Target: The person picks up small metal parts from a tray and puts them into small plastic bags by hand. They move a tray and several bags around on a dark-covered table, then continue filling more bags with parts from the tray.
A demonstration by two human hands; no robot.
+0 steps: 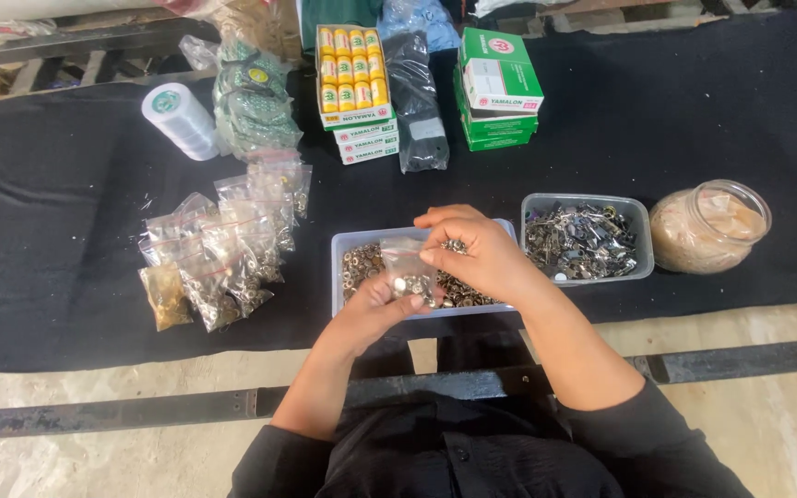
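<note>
head | 2 hands [435, 277] pinch clear crinkly bag [408, 267] | over rectangular tray [339, 267]

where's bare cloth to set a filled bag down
Bare black cloth lies left of the pile of filled bags, and right of the green boxes above the glass jar. Crowded: the trays around both hands, and the boxes behind.

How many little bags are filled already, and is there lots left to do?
Done: a pile of filled small clear bags lies on the black cloth; too overlapped to count. In hand: the left hand and right hand hold one small bag with some metal rings inside. Left: the tray of rings below still holds many.
</note>
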